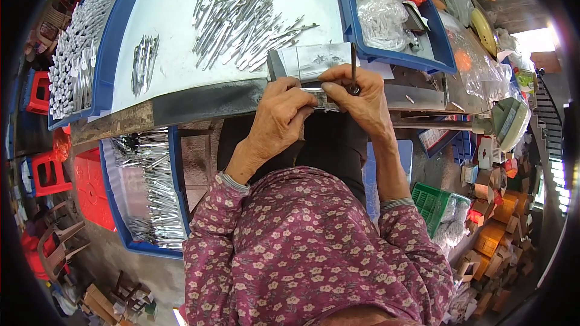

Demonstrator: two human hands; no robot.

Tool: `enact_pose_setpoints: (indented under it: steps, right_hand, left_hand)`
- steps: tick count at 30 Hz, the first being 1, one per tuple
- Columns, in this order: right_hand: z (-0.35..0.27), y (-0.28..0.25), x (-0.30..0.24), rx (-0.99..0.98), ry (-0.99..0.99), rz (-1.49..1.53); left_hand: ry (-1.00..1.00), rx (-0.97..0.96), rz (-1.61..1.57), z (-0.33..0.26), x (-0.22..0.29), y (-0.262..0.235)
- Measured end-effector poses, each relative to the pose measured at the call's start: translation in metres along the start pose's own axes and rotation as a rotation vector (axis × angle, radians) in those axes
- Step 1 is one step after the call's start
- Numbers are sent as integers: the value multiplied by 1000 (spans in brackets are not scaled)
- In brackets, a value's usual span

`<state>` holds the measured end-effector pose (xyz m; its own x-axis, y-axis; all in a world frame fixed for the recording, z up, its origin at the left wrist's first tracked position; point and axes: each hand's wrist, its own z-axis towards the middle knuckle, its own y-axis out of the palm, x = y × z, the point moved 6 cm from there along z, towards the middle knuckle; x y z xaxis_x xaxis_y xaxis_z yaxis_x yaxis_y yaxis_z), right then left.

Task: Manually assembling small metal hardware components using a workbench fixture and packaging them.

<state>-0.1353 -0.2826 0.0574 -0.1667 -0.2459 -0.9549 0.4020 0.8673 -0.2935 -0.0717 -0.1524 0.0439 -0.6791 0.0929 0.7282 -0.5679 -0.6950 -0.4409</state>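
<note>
At the table's front edge my two hands are close together over a small silvery metal piece (312, 89), mostly hidden by fingers. My left hand (279, 113) has its fingers curled and pinched at the piece's left end. Thumb and forefinger of my right hand (359, 95) close at its right side. A thin dark rod-shaped tool (354, 54) runs through the right hand's fingers. Just beyond the hands lies a flat pale plate or sheet (320, 60) with dark smudges. Past it, a loose heap of slim silvery metal pieces (238, 24) covers the white tabletop (172, 0).
A smaller bunch of metal pieces (145, 63) lies left of the heap. Blue trays stand around: one with white-ended pieces (109, 54), one with plastic bags (447, 54), and a lower one (124, 229) with metal parts. A green lamp-like head (509, 122) juts at right.
</note>
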Motion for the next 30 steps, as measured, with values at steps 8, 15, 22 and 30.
enact_pose_setpoints:
  steps: [8,15,22,30]
  right_hand:
    - [0,1,5,9,1,-6]
    - [0,2,4,33,-52,-40]
    - [-2,5,7,13,-47,-43]
    - [-2,10,5,13,-50,-33]
  left_hand:
    - [-4,19,-33,-3,-2,1]
    - [126,29,130,-3,7,4]
    - [129,51,166,-5,5,4]
    - [123,64,174,-7,6,3]
